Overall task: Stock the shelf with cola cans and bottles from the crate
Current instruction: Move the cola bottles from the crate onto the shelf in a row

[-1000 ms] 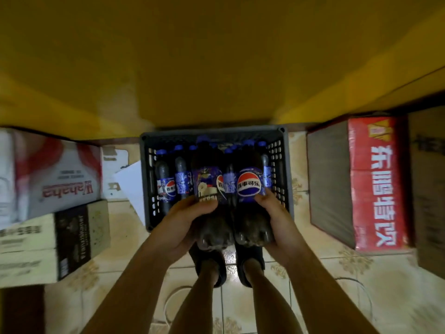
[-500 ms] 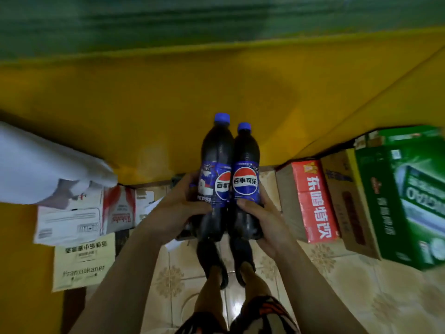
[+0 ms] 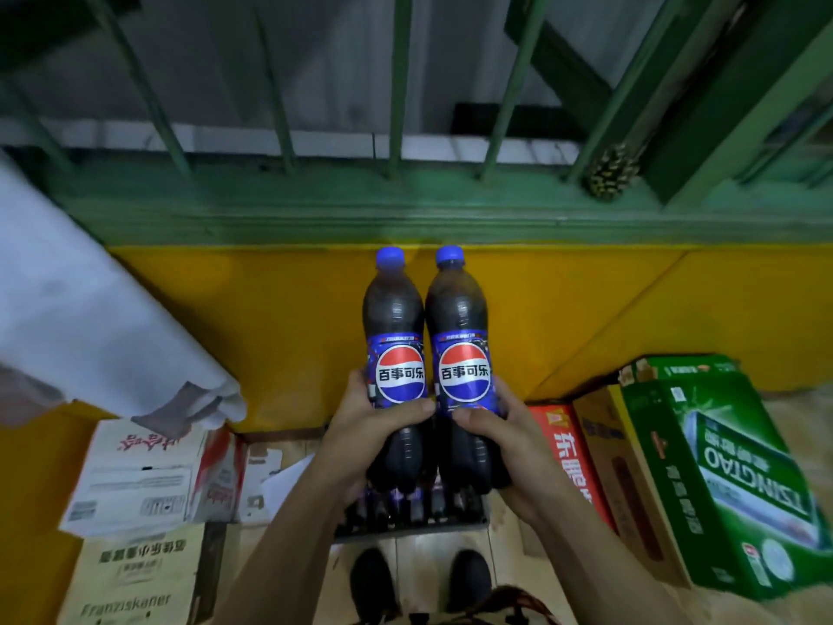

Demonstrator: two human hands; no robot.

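Grips the left cola bottle [image 3: 395, 318] low on its label with the left hand [image 3: 369, 426], thumb laid across the front, fingers curled round the far side. Grips the right cola bottle [image 3: 457, 318] the same way with the right hand [image 3: 505, 439], palm cupping the lower body. Holds both upright, side by side and touching at the shoulders and labels, blue caps just under the lower edge of the green window ledge [image 3: 315, 209], bodies in front of the yellow wall [image 3: 270, 331]. Directly below them, the dark crate [image 3: 405, 532] on the tiled floor [image 3: 423, 552], more blue-labelled bottles inside, largely hidden by hands and forearms. Hemmed on the right by a red carton [image 3: 572, 462] just beside the crate, then a brown carton [image 3: 617, 466] and a green Tsingtao carton [image 3: 730, 466]. On the left, a white carton [image 3: 135, 475] near the crate and a pale wrapped bundle [image 3: 90, 331] jutting out above it. Bare wall to either side of the bottles. Two dark shoes [image 3: 374, 584] at the crate's near rim.
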